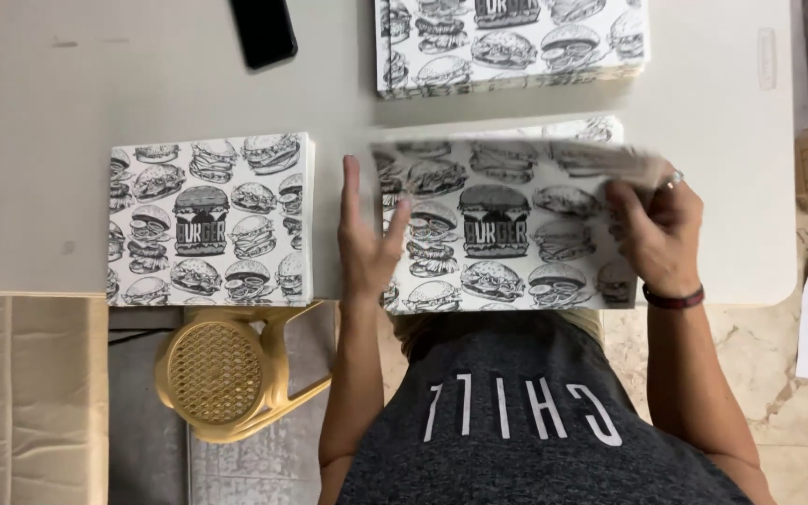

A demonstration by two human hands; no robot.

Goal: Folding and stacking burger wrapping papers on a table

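On the left of the table (49, 168) lies a neat pile (209, 221) of paper sheets with black and white burger drawings. It sits near the front edge, and it could slide off if someone bumps it.

Next comes the person's left hand (369, 245). It is open and flat, with the fingers spread, and it presses on the left edge of the top sheet (502, 220). That sheet lies on a second pile right in front of the person, in the middle of the table. The far edge of the sheet looks blurry and lifted.

The right hand (658, 234) is closed on the right side of the sheet, pinching it between thumb and fingers. If this hand pulls too hard while the left hand presses down, the paper could bend or tear. It could also grab two sheets at once, because they are thin. The pile under it could shift and get messy.

The table is pale grey and smooth. A black phone (264, 31) lies at the back, left of a third pile (512, 42). Under the table on the left stands a yellow stool (222, 372) with a woven seat. The floor (797, 411) on the right is pale stone tile.
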